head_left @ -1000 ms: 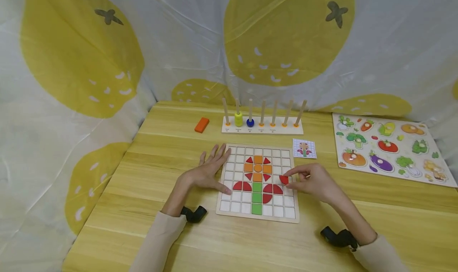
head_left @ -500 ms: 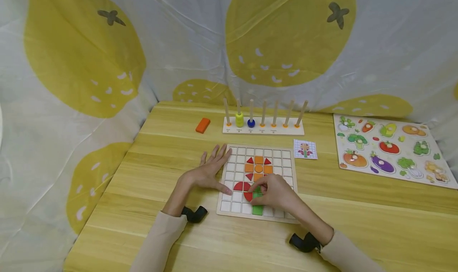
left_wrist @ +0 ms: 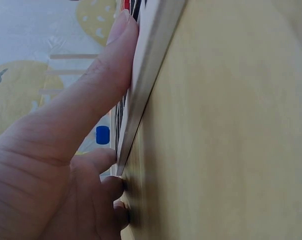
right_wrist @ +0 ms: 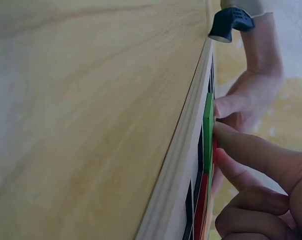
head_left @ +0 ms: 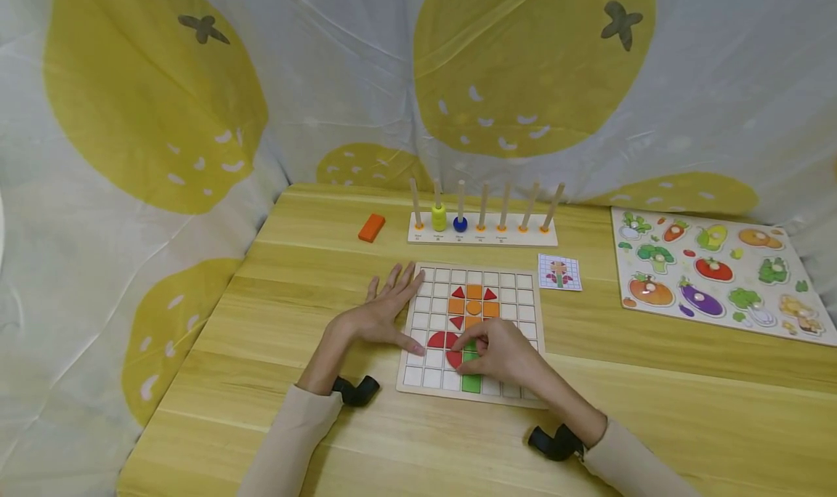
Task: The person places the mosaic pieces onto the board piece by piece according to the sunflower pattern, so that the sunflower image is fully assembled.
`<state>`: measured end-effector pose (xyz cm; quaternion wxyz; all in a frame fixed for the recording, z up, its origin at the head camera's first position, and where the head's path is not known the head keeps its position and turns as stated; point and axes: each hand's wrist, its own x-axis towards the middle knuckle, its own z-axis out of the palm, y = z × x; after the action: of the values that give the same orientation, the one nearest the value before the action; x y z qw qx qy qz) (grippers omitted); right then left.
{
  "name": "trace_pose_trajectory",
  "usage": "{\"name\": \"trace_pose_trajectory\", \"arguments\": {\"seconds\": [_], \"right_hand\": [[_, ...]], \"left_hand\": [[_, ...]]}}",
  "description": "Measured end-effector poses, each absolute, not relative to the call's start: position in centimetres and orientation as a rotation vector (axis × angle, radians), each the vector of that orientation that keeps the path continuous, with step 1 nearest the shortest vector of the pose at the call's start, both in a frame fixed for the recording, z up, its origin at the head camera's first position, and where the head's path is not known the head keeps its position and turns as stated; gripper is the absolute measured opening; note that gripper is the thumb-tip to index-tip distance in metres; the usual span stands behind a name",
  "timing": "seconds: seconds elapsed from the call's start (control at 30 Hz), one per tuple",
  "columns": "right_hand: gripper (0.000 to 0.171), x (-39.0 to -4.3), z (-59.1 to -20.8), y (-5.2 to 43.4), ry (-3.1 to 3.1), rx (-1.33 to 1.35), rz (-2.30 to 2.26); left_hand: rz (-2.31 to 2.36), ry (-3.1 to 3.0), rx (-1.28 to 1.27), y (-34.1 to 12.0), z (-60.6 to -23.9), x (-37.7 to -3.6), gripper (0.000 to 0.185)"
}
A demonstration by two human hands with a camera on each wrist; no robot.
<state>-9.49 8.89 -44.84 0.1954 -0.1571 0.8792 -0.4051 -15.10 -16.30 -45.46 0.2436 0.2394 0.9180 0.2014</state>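
A wooden grid board (head_left: 413,376) lies on the table, bearing a flower-like pattern of coloured pieces. Orange squares (head_left: 474,292) and red triangles (head_left: 458,292) form its top, with green squares (head_left: 471,383) below as a stem. My left hand (head_left: 375,317) rests along the board's left side, fingers spread, its thumb (left_wrist: 103,85) over the edge. Between thumb and index finger, my right hand (head_left: 505,352) pinches a red quarter-circle piece (head_left: 453,360) at the cell left of the stem, under two red quarter-circles. That hand hides the pattern's right part.
A small printed pattern card (head_left: 559,272) lies by the board's upper right corner. Behind stands a peg rack (head_left: 523,239) with yellow and blue beads, an orange block (head_left: 371,228) to its left. A vegetable puzzle board (head_left: 745,272) lies at the right. A lemon-print curtain (head_left: 340,61) borders the table.
My right hand has carried the red quarter-circle from the board's right side leftward across the stem, then stayed there over the last half second. The left hand keeps its place.
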Motion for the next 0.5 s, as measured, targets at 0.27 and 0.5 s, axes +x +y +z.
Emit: {"name": "trace_pose_trajectory", "arguments": {"seconds": [0.27,0.5], "right_hand": [[0.016,-9.43,-44.91,8.82,2.475,-0.412,-1.148],[0.016,-9.44,-44.74,8.79,2.514,-0.404,-1.114]], "left_hand": [[0.545,2.512,0.655,-16.32,-45.57,-15.13,0.129],[0.548,2.509,0.656,-16.31,-45.55,-15.12,0.129]]}}
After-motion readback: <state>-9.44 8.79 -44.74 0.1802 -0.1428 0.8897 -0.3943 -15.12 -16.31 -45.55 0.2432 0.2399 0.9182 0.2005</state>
